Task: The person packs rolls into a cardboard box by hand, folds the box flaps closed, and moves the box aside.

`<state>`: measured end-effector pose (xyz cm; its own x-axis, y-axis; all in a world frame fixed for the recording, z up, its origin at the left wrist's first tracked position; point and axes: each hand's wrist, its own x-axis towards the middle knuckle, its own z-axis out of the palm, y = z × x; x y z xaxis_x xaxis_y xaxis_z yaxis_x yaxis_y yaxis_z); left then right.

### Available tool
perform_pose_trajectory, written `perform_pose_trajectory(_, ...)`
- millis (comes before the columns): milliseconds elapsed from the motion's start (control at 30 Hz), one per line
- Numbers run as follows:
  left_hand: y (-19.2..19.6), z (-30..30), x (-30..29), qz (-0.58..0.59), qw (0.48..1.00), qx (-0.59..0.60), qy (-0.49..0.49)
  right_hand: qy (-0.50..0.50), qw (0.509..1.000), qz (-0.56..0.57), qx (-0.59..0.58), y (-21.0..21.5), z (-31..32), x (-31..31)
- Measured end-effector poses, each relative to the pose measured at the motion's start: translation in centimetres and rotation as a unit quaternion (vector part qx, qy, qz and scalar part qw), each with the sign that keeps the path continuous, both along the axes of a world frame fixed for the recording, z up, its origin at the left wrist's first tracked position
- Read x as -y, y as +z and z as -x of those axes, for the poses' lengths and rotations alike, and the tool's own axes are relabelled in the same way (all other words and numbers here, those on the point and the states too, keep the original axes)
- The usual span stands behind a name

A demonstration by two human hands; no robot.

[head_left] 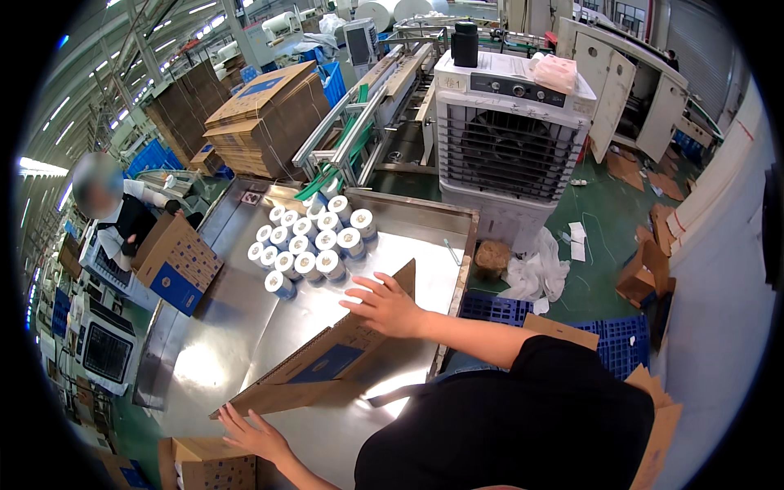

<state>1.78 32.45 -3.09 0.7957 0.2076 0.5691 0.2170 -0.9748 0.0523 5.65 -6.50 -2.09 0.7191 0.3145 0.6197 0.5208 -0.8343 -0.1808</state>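
A partly unfolded cardboard box [327,353] with a blue printed panel stands on edge on the metal table [212,335] in front of me. My right hand [390,310] rests near its upper right end, fingers spread against the cardboard. At the box's lower left corner is my left hand [255,434], its fingers apart and the tips at the cardboard edge. Beyond the box, several white-and-blue wrapped rolls [304,243] stand upright in a cluster on the table.
Across the table's left side, another person [131,212] handles an open cardboard box [181,260]. Another box [214,467] sits at lower left. A conveyor [359,131] meets the far edge, beside a large air cooler [510,131]. Blue plastic pallets [612,341] lie to the right.
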Motion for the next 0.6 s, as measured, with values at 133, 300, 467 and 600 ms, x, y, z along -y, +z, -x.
perform_pose_trajectory(133, 2.1, -2.8, -0.5, -0.012, 1.0, 0.007, 0.008, 0.005, 1.0, 0.004, 0.03, 0.2, 2.1, -0.5)
perform_pose_trajectory(300, 3.0, -6.3, -3.7, 0.008, 0.992, -0.096, -0.077, 0.028, 0.996, -0.085, -0.005, 0.5, 3.4, -1.1)
perform_pose_trajectory(467, 3.9, -5.4, -3.6, 0.134, 0.952, -0.098, -0.258, -0.003, 0.979, -0.202, -0.003, -1.1, 4.8, -2.7)
perform_pose_trajectory(600, 5.2, -3.1, -3.4, 0.063, 0.957, -0.09, -0.269, 0.009, 0.978, -0.208, 0.029, -1.6, 4.5, -2.8)
